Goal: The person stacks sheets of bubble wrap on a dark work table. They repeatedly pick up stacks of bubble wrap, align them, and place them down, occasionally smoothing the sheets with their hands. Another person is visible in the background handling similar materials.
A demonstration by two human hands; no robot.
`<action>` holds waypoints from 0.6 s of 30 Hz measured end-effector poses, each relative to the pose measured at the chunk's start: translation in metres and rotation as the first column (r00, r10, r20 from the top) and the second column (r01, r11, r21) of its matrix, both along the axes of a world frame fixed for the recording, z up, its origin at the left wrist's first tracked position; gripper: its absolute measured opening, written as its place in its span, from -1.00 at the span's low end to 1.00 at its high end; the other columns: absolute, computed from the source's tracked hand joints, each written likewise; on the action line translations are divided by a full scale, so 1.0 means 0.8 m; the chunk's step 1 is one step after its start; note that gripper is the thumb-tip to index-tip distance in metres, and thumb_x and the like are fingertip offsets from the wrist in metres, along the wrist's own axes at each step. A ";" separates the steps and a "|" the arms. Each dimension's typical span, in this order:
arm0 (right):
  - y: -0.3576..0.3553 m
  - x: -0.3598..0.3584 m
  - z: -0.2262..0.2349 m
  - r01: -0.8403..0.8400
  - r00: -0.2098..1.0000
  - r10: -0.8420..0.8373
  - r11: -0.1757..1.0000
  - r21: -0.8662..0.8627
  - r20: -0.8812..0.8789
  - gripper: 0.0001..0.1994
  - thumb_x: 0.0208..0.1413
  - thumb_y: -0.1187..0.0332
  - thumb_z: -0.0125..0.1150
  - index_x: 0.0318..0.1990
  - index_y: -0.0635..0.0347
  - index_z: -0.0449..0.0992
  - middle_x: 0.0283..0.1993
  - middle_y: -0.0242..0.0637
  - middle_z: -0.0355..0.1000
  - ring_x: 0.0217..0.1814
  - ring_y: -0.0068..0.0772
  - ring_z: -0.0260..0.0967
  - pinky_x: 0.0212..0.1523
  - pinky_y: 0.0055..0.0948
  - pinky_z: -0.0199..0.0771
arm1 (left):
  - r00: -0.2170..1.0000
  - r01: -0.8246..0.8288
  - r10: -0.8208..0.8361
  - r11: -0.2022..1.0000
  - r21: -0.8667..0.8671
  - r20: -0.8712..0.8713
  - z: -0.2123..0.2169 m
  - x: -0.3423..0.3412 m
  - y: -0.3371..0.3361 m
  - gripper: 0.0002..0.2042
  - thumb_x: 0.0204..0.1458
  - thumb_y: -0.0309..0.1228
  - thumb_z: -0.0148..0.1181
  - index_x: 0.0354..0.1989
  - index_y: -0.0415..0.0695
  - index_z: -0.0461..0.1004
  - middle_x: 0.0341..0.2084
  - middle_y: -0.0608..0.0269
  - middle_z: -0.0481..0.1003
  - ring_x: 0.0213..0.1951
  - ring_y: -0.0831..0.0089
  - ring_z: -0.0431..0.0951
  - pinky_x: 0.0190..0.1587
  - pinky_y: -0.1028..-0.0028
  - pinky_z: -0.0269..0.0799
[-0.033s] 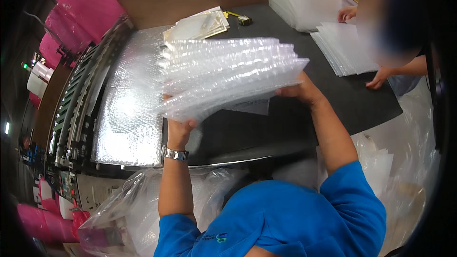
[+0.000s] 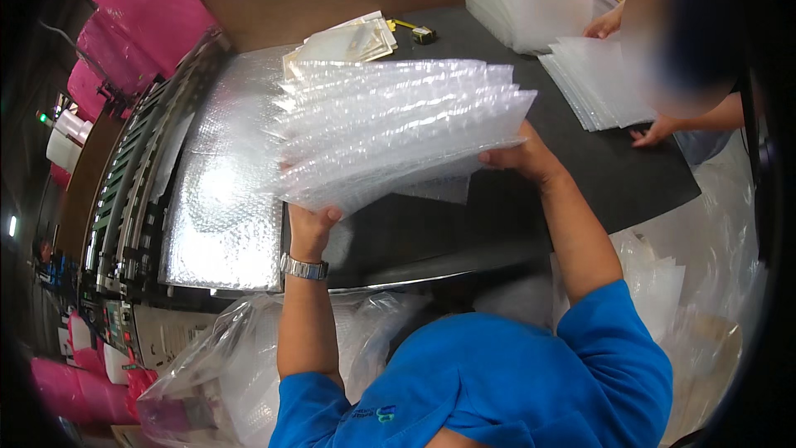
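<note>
A fanned stack of clear bubble-wrap sheets point(image 2: 398, 133) is held up above the dark table point(image 2: 373, 241), tilted with its layers spread apart. My left hand point(image 2: 313, 224) grips the near left corner, thumb on top and the other fingers hidden behind the sheets. At the right edge, my right hand point(image 2: 518, 156) is closed on the same stack, its fingers partly covered. Beneath the stack, a loose clear piece point(image 2: 448, 189) shows against the table top.
A shiny bubble sheet point(image 2: 224, 199) lies beside the roller machine point(image 2: 124, 191) at left. Farther back are flat pouches point(image 2: 344, 40) and a tape measure point(image 2: 424, 35). A co-worker's hands point(image 2: 657, 131) handle another stack point(image 2: 593, 83) at right, near a tall white pile point(image 2: 531, 0).
The sheets in my hands have fanned a little wider, with their upper edges shifted slightly. My hands stay nearly in place. The co-worker's hands have moved slightly left.
</note>
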State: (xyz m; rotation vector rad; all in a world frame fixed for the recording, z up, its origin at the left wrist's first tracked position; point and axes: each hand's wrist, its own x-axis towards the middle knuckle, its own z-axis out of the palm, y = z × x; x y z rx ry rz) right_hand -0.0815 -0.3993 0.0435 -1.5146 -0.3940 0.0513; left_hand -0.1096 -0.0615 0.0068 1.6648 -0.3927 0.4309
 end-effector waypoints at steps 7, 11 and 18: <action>-0.037 -0.017 -0.020 -0.138 0.988 0.145 0.983 0.125 -0.048 -0.11 -0.42 0.37 0.40 0.19 0.18 0.06 0.06 -0.31 0.22 0.14 -0.37 0.11 0.17 -0.38 0.07 | 0.990 0.037 -0.067 0.973 -0.227 -0.127 0.037 -0.012 -0.024 0.26 -0.60 0.34 0.25 0.25 -0.21 -0.22 0.08 0.07 0.16 0.11 0.24 0.19 0.10 0.24 0.19; -0.008 -0.017 -0.040 0.059 0.994 -0.057 0.998 0.018 -0.092 -0.11 -0.43 0.34 0.44 0.16 0.23 0.08 0.04 -0.25 0.23 0.11 -0.37 0.12 0.14 -0.35 0.13 | 0.973 0.133 -0.151 0.985 -0.112 -0.175 -0.037 0.018 -0.007 0.24 -0.66 0.35 0.27 0.19 -0.28 -0.06 0.07 0.04 0.17 0.04 0.23 0.28 0.00 0.28 0.29; -0.046 -0.026 -0.038 -0.094 0.995 0.095 0.991 0.093 -0.002 -0.20 -0.48 0.34 0.48 0.06 0.26 0.24 -0.02 -0.25 0.31 0.06 -0.36 0.19 0.08 -0.36 0.21 | 0.987 0.037 -0.043 0.999 -0.037 -0.155 -0.002 -0.037 0.005 0.19 -0.64 0.32 0.29 0.15 -0.32 0.01 -0.01 0.08 0.28 0.02 0.32 0.29 0.03 0.29 0.26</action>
